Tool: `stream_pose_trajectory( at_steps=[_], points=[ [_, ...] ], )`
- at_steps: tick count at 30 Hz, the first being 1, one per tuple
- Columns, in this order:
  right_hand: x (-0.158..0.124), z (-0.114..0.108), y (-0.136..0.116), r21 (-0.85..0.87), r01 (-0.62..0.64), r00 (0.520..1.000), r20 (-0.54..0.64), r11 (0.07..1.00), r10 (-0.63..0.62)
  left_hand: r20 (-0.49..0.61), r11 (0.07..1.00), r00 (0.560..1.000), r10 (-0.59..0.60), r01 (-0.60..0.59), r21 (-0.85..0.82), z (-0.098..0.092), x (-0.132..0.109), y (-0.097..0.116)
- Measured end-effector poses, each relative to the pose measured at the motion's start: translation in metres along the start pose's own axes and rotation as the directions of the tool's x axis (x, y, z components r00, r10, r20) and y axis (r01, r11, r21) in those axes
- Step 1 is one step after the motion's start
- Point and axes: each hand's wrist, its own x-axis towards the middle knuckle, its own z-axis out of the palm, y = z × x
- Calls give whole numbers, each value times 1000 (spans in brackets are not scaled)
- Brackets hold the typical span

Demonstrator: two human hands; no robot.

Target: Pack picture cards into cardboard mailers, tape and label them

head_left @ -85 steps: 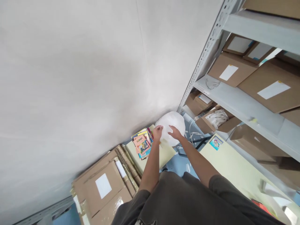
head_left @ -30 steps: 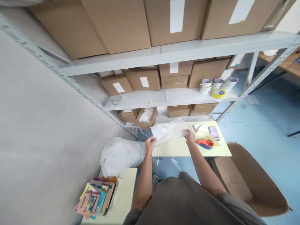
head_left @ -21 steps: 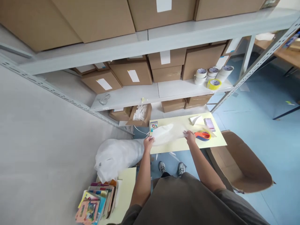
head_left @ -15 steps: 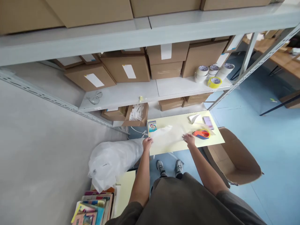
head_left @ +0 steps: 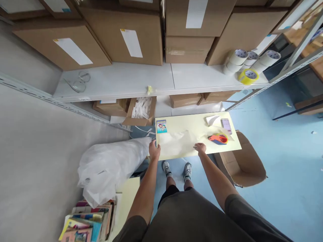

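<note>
A thin clear plastic bag lies flat on the pale yellow table. My left hand grips the bag's left end at the table's near-left corner. My right hand rests with fingers closed on the bag's right part near the front edge. An orange and blue tape dispenser sits just right of my right hand. A small colourful card lies at the table's far-left corner.
A big white bag of plastic bulges left of the table, above a stack of colourful books. An open cardboard box stands at the right. Shelves behind hold cartons and tape rolls.
I pulled a plastic bag from the big white bag, turned right to the table and laid it flat. Both hands came down to the table's front edge.
</note>
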Motion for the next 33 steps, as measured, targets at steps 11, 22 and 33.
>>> stream_pose_trajectory(
  at_steps=[11, 22, 33],
  points=[
    [6, -24, 5, -537, 495, 865, 236, 683, -442, 330, 959, 939, 100, -179, 219, 45, -38, 25],
    [-9, 22, 20, -623, 777, 629, 765, 94, -138, 344, 964, 937, 57, -141, 224, 36, -39, 16],
    [-51, 133, -51, -372, 926, 376, 891, 65, -256, 125, 967, 989, -74, 102, -234, 0, 44, -4]
  ],
)
